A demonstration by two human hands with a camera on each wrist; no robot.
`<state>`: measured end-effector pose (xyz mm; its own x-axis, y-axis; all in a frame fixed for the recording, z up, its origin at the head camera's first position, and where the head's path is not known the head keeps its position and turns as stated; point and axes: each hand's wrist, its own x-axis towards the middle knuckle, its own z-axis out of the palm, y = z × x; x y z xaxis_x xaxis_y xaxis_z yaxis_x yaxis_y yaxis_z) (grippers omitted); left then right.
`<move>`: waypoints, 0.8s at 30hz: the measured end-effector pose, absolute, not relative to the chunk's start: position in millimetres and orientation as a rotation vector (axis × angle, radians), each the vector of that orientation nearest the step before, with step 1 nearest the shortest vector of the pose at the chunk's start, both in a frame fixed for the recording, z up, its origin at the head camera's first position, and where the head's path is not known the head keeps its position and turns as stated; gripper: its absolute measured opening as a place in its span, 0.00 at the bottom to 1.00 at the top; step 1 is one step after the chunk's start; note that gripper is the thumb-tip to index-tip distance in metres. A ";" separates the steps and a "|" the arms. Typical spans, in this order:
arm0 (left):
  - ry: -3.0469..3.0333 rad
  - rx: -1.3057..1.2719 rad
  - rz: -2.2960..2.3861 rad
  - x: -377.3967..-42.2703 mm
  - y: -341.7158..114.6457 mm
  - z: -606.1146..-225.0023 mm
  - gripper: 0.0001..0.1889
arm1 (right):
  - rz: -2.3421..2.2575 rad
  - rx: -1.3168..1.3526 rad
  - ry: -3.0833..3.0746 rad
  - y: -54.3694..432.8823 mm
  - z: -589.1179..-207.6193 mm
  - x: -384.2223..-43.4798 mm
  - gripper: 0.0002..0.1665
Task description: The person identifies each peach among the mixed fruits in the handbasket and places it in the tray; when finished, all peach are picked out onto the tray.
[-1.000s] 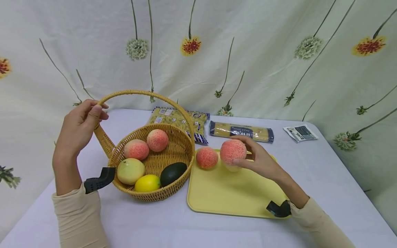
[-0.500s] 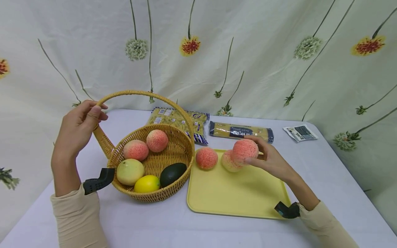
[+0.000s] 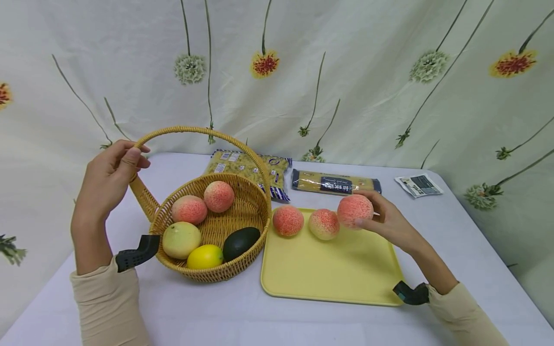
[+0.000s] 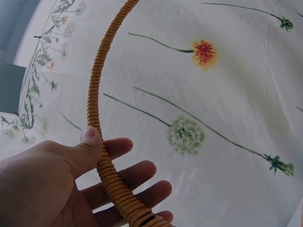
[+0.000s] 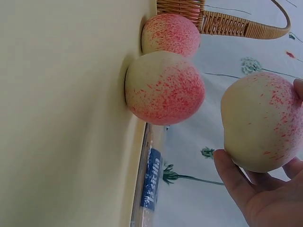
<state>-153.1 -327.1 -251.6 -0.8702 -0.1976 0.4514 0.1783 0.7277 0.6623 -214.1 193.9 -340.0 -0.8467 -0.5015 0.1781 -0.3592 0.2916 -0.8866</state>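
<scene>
"What are you holding with the right grip (image 3: 383,220)?"

"I am pinching one pink peach (image 3: 354,211) between thumb and fingers. It is hanging above the back part of the yellow tray (image 3: 329,274), apart from its surface."

"And the left grip (image 3: 104,175)?"

"With this one I am holding the basket handle (image 3: 186,129) on its left side, the thumb lying in front and the fingers behind."

"What are you seeing further out?"

"A reddish peach (image 3: 288,220) and a paler peach (image 3: 324,224) are resting on the tray. In the basket (image 3: 212,275), two peaches (image 3: 189,209), a pale round fruit (image 3: 182,240), a yellow lemon (image 3: 205,256) and a dark green fruit (image 3: 241,244) are lying. Behind, a bag (image 3: 220,162) and a long packet (image 3: 335,182) are lying on the bench (image 3: 195,307)."
</scene>
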 end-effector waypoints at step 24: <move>-2.429 0.016 -1.006 -153.8 -327.8 -252.3 0.20 | -1.391 -0.726 2.474 216.3 -351.8 -226.1 0.36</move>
<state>-153.8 -327.8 -252.3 -0.8717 -0.1977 0.4484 0.1772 0.7258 0.6646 -226.1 216.3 -351.8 -0.8561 -0.5138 0.0553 -0.3141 0.4325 -0.8452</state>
